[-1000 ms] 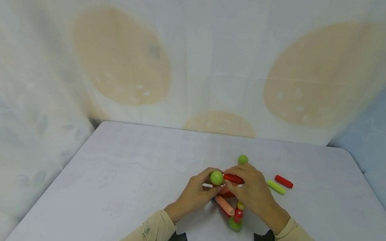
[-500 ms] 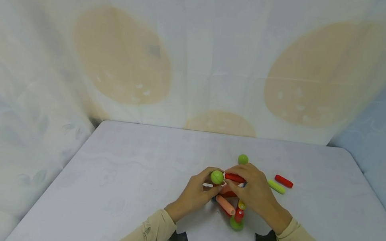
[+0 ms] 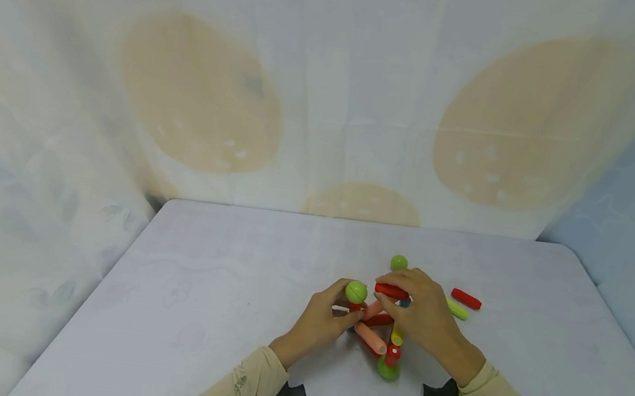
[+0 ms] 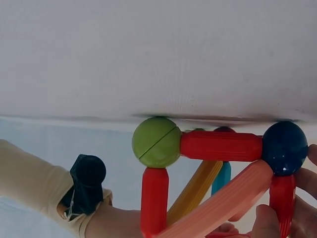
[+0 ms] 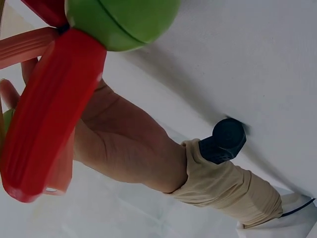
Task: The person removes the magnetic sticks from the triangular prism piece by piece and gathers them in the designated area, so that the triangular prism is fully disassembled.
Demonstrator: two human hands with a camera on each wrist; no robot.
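The right hand (image 3: 425, 313) pinches the top red rod (image 3: 391, 291) of a small frame of rods and balls (image 3: 379, 328), fingers curled over the rod from above; this grip appears to hold the rod level at the frame's upper edge. The left hand (image 3: 319, 320) has its fingers curled round the frame's left corner, just below the green ball (image 3: 356, 291) that caps that corner; judged from its position, it braces the frame so the joint does not shift. In the left wrist view the green ball (image 4: 156, 142) joins the red rod (image 4: 221, 146) to a dark blue ball (image 4: 284, 148), with a second red rod (image 4: 154, 201) dropping straight down from the green ball and a salmon rod (image 4: 223, 203) and a yellow rod (image 4: 194, 191) running diagonally below as braces. The frame stands on the surface (image 3: 211, 290) at its near centre, between the two hands. Just behind the frame lies a loose green ball (image 3: 399, 262); to the right of the frame, near but apart, lie a yellow-green rod (image 3: 456, 309) and a loose red rod (image 3: 466, 299), both flat on the surface. The surface is pale grey and covered with a cloth. A light curtain (image 3: 330, 94) with large tan ovals hangs behind the frame and closes off the room.
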